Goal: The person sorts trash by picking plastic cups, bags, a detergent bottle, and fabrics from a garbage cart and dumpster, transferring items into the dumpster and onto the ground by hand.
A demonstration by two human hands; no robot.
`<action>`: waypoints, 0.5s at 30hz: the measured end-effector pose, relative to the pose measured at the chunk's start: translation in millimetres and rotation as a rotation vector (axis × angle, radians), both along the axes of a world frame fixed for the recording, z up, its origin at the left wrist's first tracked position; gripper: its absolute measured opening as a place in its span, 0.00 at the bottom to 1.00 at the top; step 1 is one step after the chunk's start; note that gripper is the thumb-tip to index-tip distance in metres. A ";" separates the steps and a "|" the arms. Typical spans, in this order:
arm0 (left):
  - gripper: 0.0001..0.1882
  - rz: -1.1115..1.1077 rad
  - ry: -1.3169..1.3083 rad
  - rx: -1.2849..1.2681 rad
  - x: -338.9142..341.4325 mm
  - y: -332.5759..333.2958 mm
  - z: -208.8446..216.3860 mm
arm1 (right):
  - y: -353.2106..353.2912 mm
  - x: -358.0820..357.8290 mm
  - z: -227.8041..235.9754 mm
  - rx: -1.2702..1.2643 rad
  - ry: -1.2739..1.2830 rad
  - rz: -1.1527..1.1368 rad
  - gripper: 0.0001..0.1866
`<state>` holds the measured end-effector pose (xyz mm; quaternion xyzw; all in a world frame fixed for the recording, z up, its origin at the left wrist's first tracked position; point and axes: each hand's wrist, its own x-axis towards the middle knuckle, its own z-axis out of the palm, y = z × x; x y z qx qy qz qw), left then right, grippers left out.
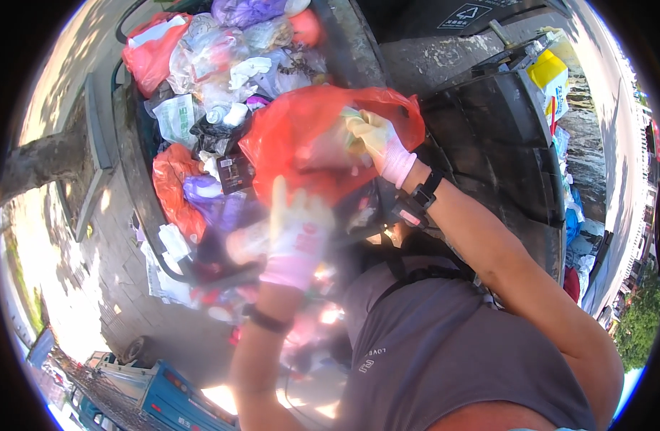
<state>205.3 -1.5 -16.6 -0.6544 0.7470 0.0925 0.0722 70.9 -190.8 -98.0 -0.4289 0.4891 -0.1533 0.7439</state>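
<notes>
A thin, see-through red plastic bag [294, 133] is held up over a heap of rubbish in a large bin. My right hand [377, 146], in a pale glove with a pink cuff, grips the bag near its right end, fingers closed on the plastic. Pale contents show faintly through the film. My left hand [295, 233], gloved the same way and blurred, is at the bag's lower left edge. Its index finger points up and its fingers are apart; whether it touches the film I cannot tell. Beside it lie a black box [235, 173] and a purple bag [214, 205].
The open bin's rim [140, 187] runs along the left, with an orange bag [178, 188] inside. A dark bin lid [495, 136] stands at the right. Loose litter [308, 327] covers ground below. A tree trunk [46, 167] and a blue truck [165, 399] are at the left.
</notes>
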 end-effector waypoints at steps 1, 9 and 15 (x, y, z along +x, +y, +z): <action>0.04 0.006 -0.012 0.023 0.4 3.3 -1.3 | 0.9 2.1 11.1 -0.010 -0.036 -0.001 0.15; 0.08 -0.031 -0.041 -0.046 -6.4 -3.4 5.5 | -28.0 11.5 92.7 0.013 -0.533 -0.011 0.12; 0.10 -0.105 -0.118 0.141 -5.9 2.2 9.5 | -58.7 -8.2 146.3 0.180 -0.916 0.061 0.14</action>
